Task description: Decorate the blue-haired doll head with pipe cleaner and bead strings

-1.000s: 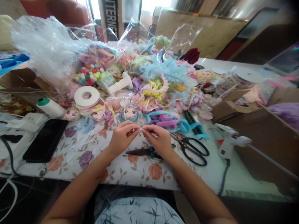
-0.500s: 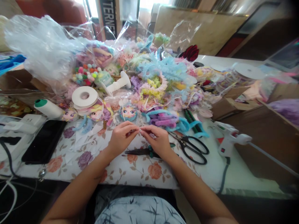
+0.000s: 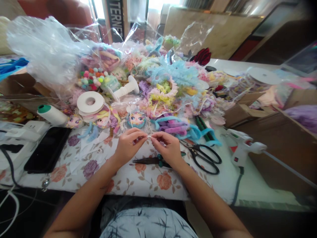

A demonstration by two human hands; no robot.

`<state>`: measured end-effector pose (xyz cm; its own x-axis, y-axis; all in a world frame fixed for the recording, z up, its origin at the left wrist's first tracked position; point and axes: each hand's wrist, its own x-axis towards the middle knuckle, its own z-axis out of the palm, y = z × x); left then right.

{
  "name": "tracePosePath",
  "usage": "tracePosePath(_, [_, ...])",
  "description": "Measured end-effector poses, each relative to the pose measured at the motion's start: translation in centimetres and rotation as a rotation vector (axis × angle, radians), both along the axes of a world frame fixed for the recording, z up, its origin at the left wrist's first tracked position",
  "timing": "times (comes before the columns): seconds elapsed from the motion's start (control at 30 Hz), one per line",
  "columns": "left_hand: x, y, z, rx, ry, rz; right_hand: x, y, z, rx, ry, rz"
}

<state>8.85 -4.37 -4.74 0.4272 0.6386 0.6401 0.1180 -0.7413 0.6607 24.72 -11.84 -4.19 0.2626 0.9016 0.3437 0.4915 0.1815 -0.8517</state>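
My left hand (image 3: 130,145) and my right hand (image 3: 167,148) face each other over the near part of the table, both pinching a small string of whitish beads (image 3: 149,137) that shows between the fingertips. Just beyond them lies a round doll face with blue trim (image 3: 136,119), with a beaded strand across it. Pliers with dark jaws (image 3: 146,161) lie on the cloth, partly under my right hand. Black-handled scissors (image 3: 206,158) rest to the right of that hand.
A glue gun (image 3: 241,148) stands at the right beside a cardboard box (image 3: 279,148). Left are a black phone (image 3: 47,150), a thread cone (image 3: 53,115) and a white power strip (image 3: 15,153). Fluffy trims, pompoms (image 3: 91,79), spools and plastic bags are heaped behind.
My right hand has shifted slightly to the right, and a little more of the beads shows between the fingertips. My left hand has hardly moved.
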Motion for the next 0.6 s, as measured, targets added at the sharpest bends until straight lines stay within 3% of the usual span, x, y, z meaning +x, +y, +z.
tracePosePath(0.33, [-0.02,-0.10,-0.80,-0.011,0.010,-0.059,-0.08,0.08,0.03,-0.089,0.123,0.055])
tracePosePath(0.6, [-0.03,-0.05,-0.44,-0.021,0.023,-0.022,-0.03,0.08,0.02,-0.107,0.196,0.035])
